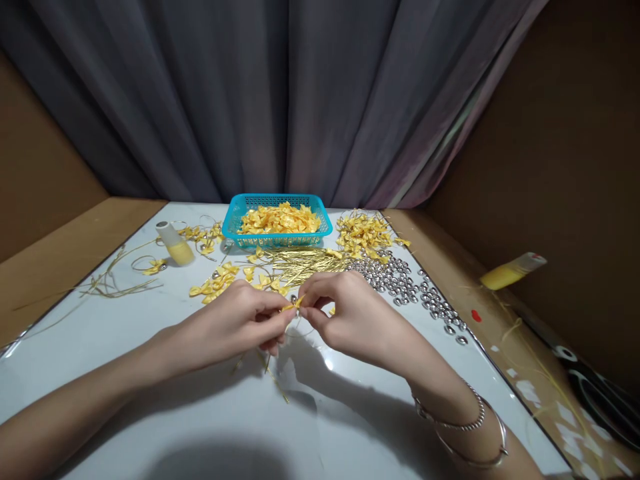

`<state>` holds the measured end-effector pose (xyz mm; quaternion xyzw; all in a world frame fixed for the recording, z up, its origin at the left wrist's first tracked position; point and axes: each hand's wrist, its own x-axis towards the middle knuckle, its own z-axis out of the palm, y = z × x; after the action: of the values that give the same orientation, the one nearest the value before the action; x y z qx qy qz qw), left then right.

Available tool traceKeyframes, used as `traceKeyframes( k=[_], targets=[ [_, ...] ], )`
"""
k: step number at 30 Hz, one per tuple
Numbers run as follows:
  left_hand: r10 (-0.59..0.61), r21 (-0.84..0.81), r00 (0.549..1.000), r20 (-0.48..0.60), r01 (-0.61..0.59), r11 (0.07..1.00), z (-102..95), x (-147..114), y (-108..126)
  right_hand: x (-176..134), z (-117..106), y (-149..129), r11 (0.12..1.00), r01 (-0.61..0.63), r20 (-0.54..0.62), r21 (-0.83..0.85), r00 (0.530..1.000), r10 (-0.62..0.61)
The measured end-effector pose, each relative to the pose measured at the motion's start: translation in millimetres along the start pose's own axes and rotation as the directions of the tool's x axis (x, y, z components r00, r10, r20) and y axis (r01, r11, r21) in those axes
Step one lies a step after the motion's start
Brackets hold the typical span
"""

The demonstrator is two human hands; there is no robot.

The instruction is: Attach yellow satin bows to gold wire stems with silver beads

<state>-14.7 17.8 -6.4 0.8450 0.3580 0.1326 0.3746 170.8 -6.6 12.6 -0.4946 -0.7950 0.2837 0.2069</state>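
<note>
Above the white table (225, 420), my left hand (245, 323) pinches a small yellow ribbon bow (290, 307) between thumb and fingers. My right hand (345, 310) is closed in a pinch on the bow's other side, a thin cord looping below it. A silver bead (294, 299) shows at the bow; my fingertips hide how the parts join. Gold cord ends (273, 380) hang under my left hand. Just beyond the hands lie loose yellow bows (217, 283), a bundle of gold cords (305, 265) and many silver beads (390, 277).
A blue basket (277, 237) of yellow bows stands at the back. Right of it is a pile of corded bows (364, 233). A glue-like bottle (175, 245) stands left; another bottle (514, 271) and scissors (595, 387) lie right. Loose cords (120, 288) lie left.
</note>
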Motion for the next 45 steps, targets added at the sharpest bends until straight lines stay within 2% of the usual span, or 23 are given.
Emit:
traceKeyframes(
  k=[6,9,12,16,22,33,36,39,42,45],
  targets=[
    [-0.047,-0.132,0.996,0.079,0.057,0.99,-1.7,-1.6,1.5,-0.4,-12.3,1.6,0.999,-0.046,0.103,0.005,0.994,0.045],
    [-0.065,-0.19,0.992,0.104,0.084,0.978,-2.0,-2.1,1.2,-0.3,-17.7,5.6,0.995,-0.09,0.086,0.047,0.993,0.085],
    [-0.069,-0.221,0.989,0.13,0.096,0.971,-2.4,-1.8,1.6,0.5,-20.5,9.5,0.991,-0.053,0.046,0.121,0.998,0.048],
    [-0.078,-0.258,0.984,0.158,0.118,0.959,-3.2,-1.2,4.0,0.9,-20.0,8.5,0.996,-0.017,0.121,0.088,0.993,0.006],
    [-0.066,-0.244,0.981,0.181,0.11,0.963,-3.0,-1.9,6.3,0.3,-13.0,3.1,1.0,-0.01,0.124,0.002,0.992,0.01],
    [-0.089,-0.243,0.98,0.18,0.132,0.961,-4.0,-1.0,6.8,3.1,-14.8,8.8,0.984,-0.056,0.196,0.171,0.98,0.021],
    [-0.099,-0.269,0.978,0.185,0.147,0.952,-5.5,-0.4,6.1,-2.1,-12.7,8.0,0.987,0.002,0.063,0.16,0.998,-0.012],
    [-0.116,-0.306,0.974,0.194,0.173,0.936,-7.4,0.2,6.5,-9.8,-8.7,3.9,0.988,0.114,-0.092,0.103,0.99,-0.104],
    [-0.121,-0.322,0.975,0.188,0.178,0.93,-8.9,-0.3,8.0,-15.1,-3.9,-1.7,0.989,0.148,-0.12,0.021,0.982,-0.145],
    [-0.121,-0.32,0.976,0.181,0.175,0.931,-10.1,-1.5,9.5,-15.7,1.0,-4.6,0.994,0.108,-0.129,-0.022,0.986,-0.11]
  ],
)
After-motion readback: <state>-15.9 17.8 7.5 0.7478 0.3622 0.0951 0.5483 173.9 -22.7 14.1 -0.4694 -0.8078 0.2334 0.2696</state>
